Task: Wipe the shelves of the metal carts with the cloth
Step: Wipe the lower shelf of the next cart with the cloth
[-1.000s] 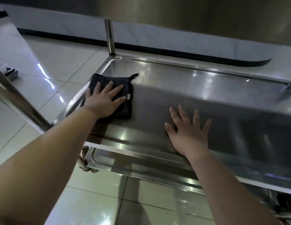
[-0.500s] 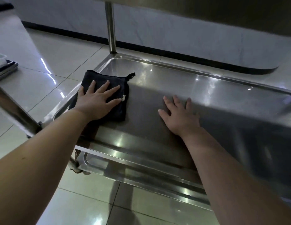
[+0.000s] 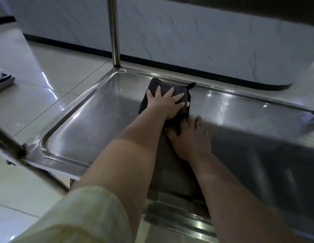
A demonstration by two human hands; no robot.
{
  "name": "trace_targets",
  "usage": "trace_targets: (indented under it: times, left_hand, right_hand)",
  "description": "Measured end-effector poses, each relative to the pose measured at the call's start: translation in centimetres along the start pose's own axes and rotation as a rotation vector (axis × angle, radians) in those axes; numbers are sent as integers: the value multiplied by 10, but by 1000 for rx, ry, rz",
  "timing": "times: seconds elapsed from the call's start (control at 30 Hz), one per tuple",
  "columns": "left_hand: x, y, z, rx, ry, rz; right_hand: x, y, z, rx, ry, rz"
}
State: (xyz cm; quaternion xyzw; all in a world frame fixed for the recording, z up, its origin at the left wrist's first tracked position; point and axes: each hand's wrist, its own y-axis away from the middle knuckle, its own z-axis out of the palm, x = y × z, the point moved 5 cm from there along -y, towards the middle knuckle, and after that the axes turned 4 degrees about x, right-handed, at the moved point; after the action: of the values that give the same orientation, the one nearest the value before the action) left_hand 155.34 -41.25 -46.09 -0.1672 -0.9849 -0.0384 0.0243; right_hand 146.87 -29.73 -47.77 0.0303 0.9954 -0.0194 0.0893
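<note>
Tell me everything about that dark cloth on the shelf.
The cloth is near-black soft fabric folded into a square, with a loop at its far right corner and a pale tag on its right edge. It lies flat on the shelf near the far rim. The left hand presses on it, fingers spread; the right hand lies by its near edge.

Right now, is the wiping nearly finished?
Hard to say what's done: the shelf shines all over, with no clear wiped line. In hand: the left hand presses the cloth flat by the far rim, while the right hand rests flat on the shelf. Probably left: the long stretch to the right of the cloth, and the lower shelf below.
</note>
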Motion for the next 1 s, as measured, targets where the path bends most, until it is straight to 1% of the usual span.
trace_targets:
  times: [0.1,0.17,0.27,0.37,0.43,0.5,0.6,0.67,0.77,0.9,0.93,1.0]
  left_hand:
    - [3,-1,1,25,45,37]
    - [-18,4,1,67,89,21]
    - [-89,17,-5,92,93,-102]
    - [-171,37,-10,62,11,-275]
    - [-197,45,-9,48,-49,-310]
    - [-200,39,-7,63,-31,-329]
    - [-185,16,-9,58,19,-380]
    - [-160,-5,-10,41,62,-366]
    - [-90,-39,-10,34,87,-238]
    - [13,-54,-9,-24,87,25]
    - [26,-53,-8,-31,79,60]
    - [28,-48,-5,-26,86,66]
  right_hand:
    - [2,-1,1,36,-12,7]
    - [1,-1,1,38,-12,-11]
    - [1,-2,2,-8,16,-17]
    - [-2,1,0,-41,29,-40]
    - [-5,2,0,-68,47,-62]
    - [-7,3,0,-82,58,-75]
    - [-8,5,1,-76,66,-93]
    - [-8,7,2,-71,82,-98]
    - [-8,5,2,-59,101,-97]
    - [-8,4,0,-46,91,-101]
    - [-7,4,0,-41,91,-103]
    - [-7,5,0,-26,79,-108]
